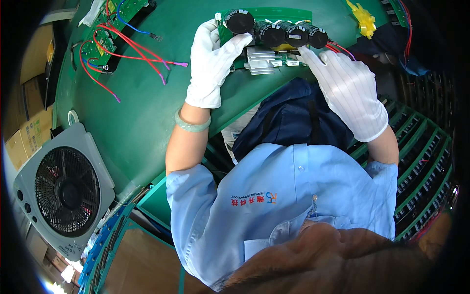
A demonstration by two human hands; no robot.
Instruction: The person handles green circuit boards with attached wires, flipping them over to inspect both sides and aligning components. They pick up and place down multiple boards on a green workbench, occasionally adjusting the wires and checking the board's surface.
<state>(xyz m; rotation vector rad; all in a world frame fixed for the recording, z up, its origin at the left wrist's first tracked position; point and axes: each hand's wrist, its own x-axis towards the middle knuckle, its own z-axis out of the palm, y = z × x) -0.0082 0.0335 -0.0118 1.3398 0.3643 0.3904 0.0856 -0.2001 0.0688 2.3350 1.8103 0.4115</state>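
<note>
A green circuit board (289, 14) is held up over the table, with several black cylindrical capacitors (270, 36) in a row and a silver finned heat sink (260, 61) on its near side. My left hand (211, 66), in a white glove, grips the board's left end, its thumb lying beside the leftmost capacitor. At the right end, my white-gloved right hand (347, 88) has its fingertips against the near edge, by small white parts. Red wires (335, 47) come out at that end, partly behind the right fingers. The undersides of the fingers are hidden.
Another circuit board (100, 43) with loose red and blue wires lies at the far left of the green table (142, 108). Yellow part (363, 19) sits far right. A grey box fan (66, 186) stands at left, and green slotted racks (416, 157) at right.
</note>
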